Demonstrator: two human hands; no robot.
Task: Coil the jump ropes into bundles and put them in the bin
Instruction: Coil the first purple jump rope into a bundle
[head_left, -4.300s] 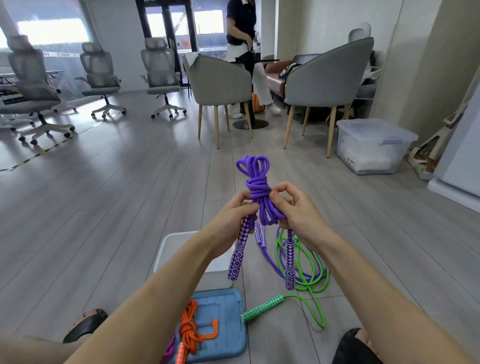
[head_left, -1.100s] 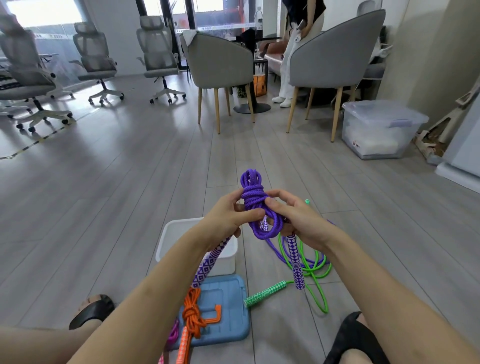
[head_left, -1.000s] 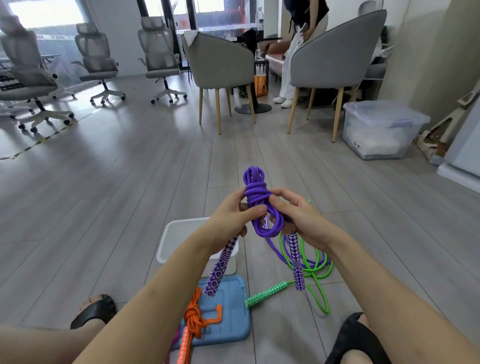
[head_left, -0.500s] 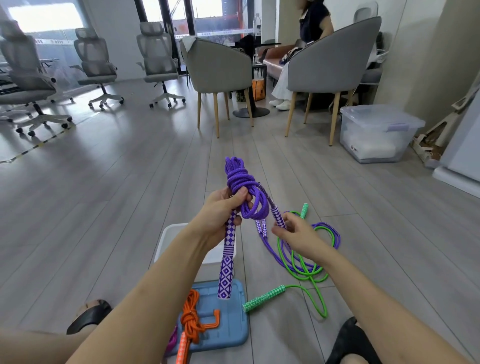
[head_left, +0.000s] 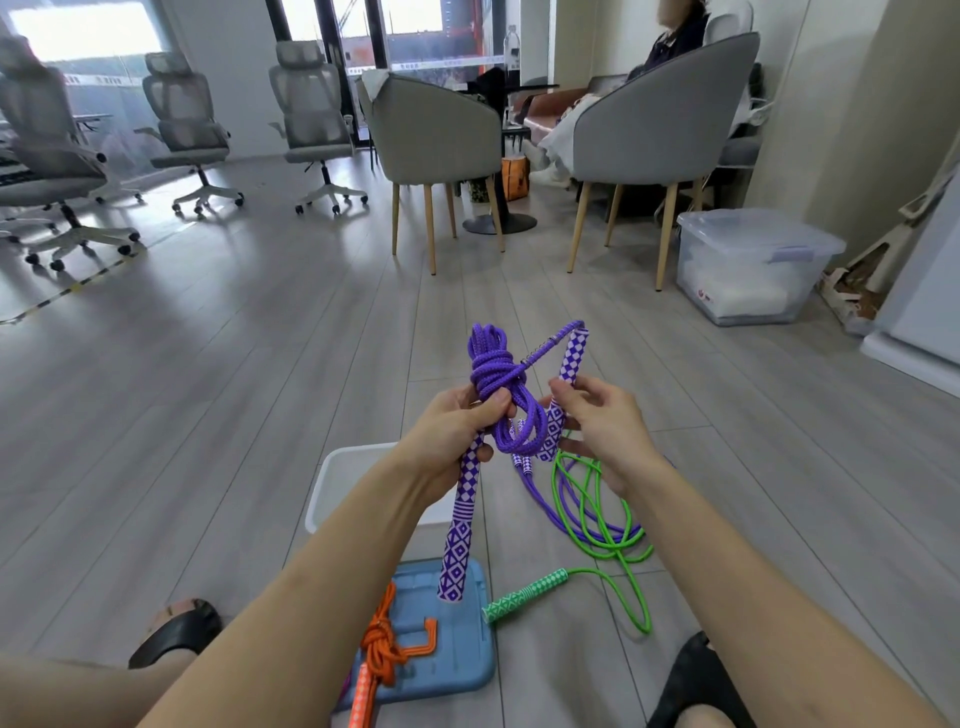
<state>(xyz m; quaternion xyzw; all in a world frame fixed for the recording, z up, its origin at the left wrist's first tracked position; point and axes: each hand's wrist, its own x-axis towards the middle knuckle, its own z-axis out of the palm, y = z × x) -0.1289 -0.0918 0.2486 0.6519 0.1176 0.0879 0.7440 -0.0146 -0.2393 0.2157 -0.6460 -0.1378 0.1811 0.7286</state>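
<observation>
- The single head-worn view looked forward and down from the seated person's eye level, across a grey plank floor (head_left: 218, 395).
- It sat close above both forearms; the left hand (head_left: 449, 436) and right hand (head_left: 605, 428) filled the centre.
- Its wide angle bent the distant office chairs (head_left: 187, 130) and the wall (head_left: 852, 104).

Around the Room

Three office chairs (head_left: 182, 135) are standing by the windows at left. Two grey armchairs (head_left: 436, 140) are flanking a small round table (head_left: 498, 221), and a person (head_left: 670, 47) is sitting behind the right one. A lidded clear storage box (head_left: 753, 265) is sitting on the wood floor (head_left: 208, 364) near the wall.
</observation>
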